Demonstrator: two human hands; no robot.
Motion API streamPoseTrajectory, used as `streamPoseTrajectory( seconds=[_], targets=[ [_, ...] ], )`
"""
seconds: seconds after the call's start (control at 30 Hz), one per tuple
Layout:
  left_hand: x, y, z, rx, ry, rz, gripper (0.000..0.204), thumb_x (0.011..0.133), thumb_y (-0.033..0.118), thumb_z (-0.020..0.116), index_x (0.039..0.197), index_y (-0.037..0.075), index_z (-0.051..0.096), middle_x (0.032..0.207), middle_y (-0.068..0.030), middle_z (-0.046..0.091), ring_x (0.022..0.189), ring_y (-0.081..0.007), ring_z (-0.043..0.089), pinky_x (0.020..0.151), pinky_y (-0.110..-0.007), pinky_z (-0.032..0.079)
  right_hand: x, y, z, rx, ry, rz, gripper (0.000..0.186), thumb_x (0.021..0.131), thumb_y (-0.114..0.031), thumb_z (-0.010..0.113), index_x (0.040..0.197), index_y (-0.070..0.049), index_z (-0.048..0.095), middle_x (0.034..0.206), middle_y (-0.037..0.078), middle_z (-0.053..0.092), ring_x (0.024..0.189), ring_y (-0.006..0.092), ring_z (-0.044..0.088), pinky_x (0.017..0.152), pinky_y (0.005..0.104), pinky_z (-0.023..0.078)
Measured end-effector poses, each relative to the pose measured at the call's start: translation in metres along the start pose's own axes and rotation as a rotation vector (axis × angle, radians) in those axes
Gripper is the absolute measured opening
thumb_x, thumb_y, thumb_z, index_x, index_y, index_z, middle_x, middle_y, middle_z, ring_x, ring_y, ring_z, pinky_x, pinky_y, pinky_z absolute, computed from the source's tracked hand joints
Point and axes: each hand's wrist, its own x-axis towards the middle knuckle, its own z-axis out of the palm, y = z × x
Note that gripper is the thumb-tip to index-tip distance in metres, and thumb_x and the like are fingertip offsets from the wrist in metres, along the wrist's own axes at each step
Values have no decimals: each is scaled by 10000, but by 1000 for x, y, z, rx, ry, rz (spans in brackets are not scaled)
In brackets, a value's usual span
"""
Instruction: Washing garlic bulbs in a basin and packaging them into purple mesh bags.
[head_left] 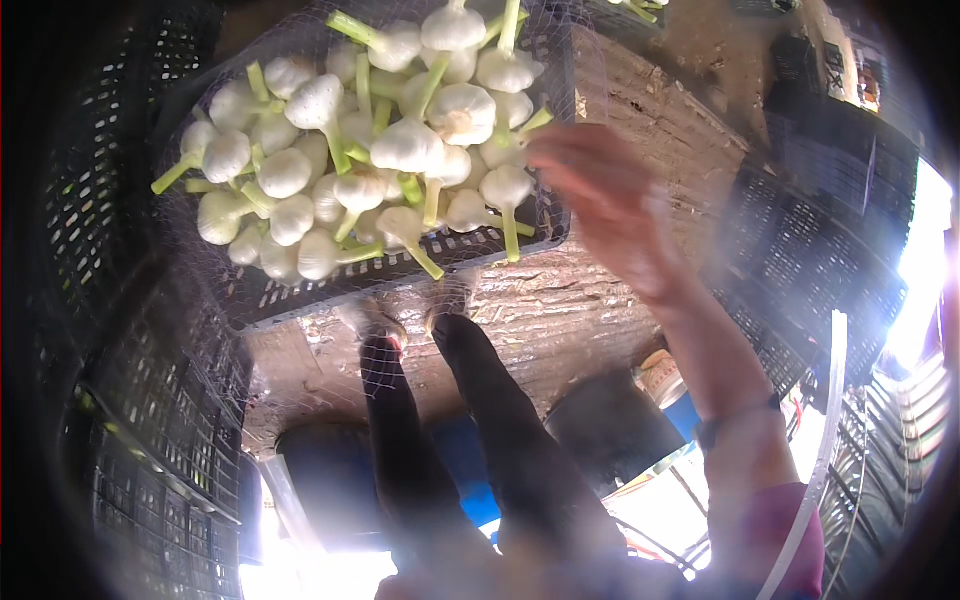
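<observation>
White garlic bulbs (406, 146) with short green cut stems fill a black plastic crate (330, 296). A fine purplish net (205, 255) hangs over the crate's sides and near edge. My right hand (600, 195) reaches up from the lower right to the crate's right side, its fingertips close beside the outermost bulbs. Those fingers are bent and smeared by motion, so whether they touch a bulb or pinch the net cannot be made out. My left hand does not show.
Tall black slatted crates (150, 430) stand along the left, with more dark crates (800, 250) at the right. Below the garlic lies a rough brown floor (570, 300) where my legs (500, 400) reach. A pale strip (825, 440) rises at lower right, near dark containers (610, 425).
</observation>
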Motion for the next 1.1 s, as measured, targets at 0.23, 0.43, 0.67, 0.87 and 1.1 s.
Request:
streamPoseTrajectory(
  seconds=[0.23,0.43,0.67,0.87,1.1],
  targets=[
    [14,4,-10,-46,10,-43,142,735,192,520,756,61,570,737,-142,574,713,-309,558,629,-400,435,13,44,33,-518,-323,-252,66,602,-1,551,640,-48,577,716,48,524,725,178,505,717,309,399],
    [35,41,-137,-226,187,103,155,763,169,481,710,52,569,722,-106,573,725,-253,560,640,-348,430,-5,70,18,-452,-164,-233,68,567,9,537,604,-47,535,700,45,504,700,185,509,747,338,391],
    [53,-34,-307,137,1603,51,283,794,201,528,1035,54,519,1001,-96,541,891,-193,526,747,-334,437,8,90,35,-874,-362,-290,55,545,-118,556,590,-87,551,725,11,462,725,169,441,683,299,330],
    [70,-32,-366,172,1645,268,431,748,210,603,1127,57,465,1109,-77,493,979,-198,469,785,-319,403,5,94,50,-936,-491,-311,58,613,-161,557,561,-148,580,737,-16,467,754,167,443,709,319,313],
    [75,-29,-388,54,1577,492,444,750,284,611,1070,-2,498,1035,-97,531,906,-177,502,752,-275,413,-9,108,50,-1053,-518,-445,102,671,-185,528,584,-169,578,733,-19,458,793,159,425,741,313,308]
  ],
)
